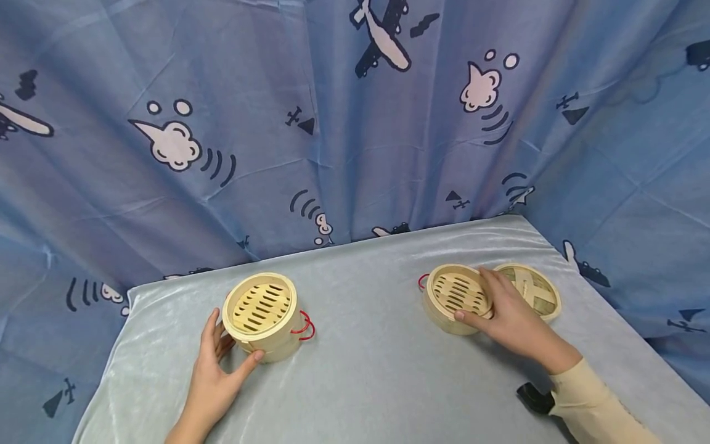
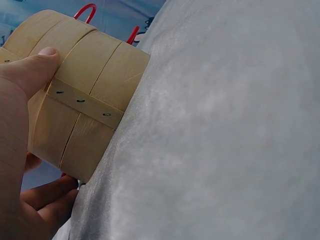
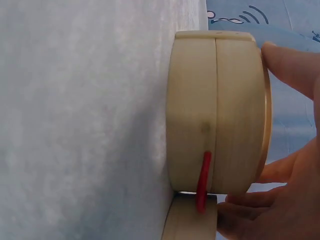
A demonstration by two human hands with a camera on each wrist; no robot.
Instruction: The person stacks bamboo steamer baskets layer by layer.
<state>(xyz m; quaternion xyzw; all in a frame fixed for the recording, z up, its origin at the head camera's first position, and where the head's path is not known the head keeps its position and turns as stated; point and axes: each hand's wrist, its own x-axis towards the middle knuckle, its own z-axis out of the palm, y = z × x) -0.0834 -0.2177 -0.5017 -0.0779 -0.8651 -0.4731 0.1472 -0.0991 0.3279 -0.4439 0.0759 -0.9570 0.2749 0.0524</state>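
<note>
As the head view shows, the left hand [image 1: 215, 379] curls round a bamboo steamer [image 1: 265, 308] near the table's [image 1: 360, 370] left edge; the right hand [image 1: 511, 320] grips a second steamer [image 1: 457, 293] beside a lid [image 1: 537, 290] near the right edge. In the left wrist view, the thumb [image 2: 37, 70] presses bamboo; in the right, widely parted fingers [image 3: 257, 198] clasp the rim [image 3: 267, 112].

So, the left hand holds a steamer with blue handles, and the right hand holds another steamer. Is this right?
Not fully: the handles are red, not blue, as the left wrist view shows. The left hand does hold that steamer, and the right hand holds another steamer.
</note>
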